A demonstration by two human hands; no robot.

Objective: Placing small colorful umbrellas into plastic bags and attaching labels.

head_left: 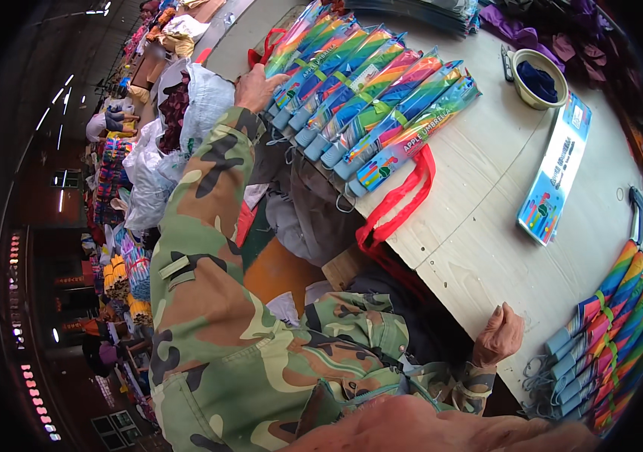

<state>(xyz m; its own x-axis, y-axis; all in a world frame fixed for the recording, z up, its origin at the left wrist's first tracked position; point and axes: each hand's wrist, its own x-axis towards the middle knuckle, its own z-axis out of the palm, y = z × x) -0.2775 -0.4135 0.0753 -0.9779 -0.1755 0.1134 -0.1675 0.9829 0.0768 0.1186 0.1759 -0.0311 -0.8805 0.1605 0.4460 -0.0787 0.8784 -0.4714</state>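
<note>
Umbrellas (pixel 375 96), wrapped and rainbow-coloured, lay side by side in a row at 12 o'clock on the counter (pixel 487 256), their blue-grey handles (pixel 334 154) aimed toward 7 and 8 o'clock at its edge. The left hand (pixel 256 89) was at 11 o'clock, touching the row's left end, its thumb laid toward the outermost umbrella; whether it was clamped on that one could not be told, since its other fingers were partly hidden. The right hand (pixel 499 337) rested at 4 o'clock by the counter's edge, fingers bent and palm out of sight, so whether they were closed could not be told either. A red strap (pixel 430 169) ran from the row's right end and hung over the edge. At 2 o'clock stood a bowl (pixel 536 54) with dark blue cloth (pixel 538 81) inside; just beside it, toward 3 o'clock, lay blue-and-white wrappers (pixel 558 169). Purple cloth (pixel 513 30) was heaped between 1 and 2 o'clock. Near 4 o'clock, past the right hand, lay unwrapped umbrellas (pixel 611 331). White sacks (pixel 148 188) bulged around 10 o'clock.
</note>
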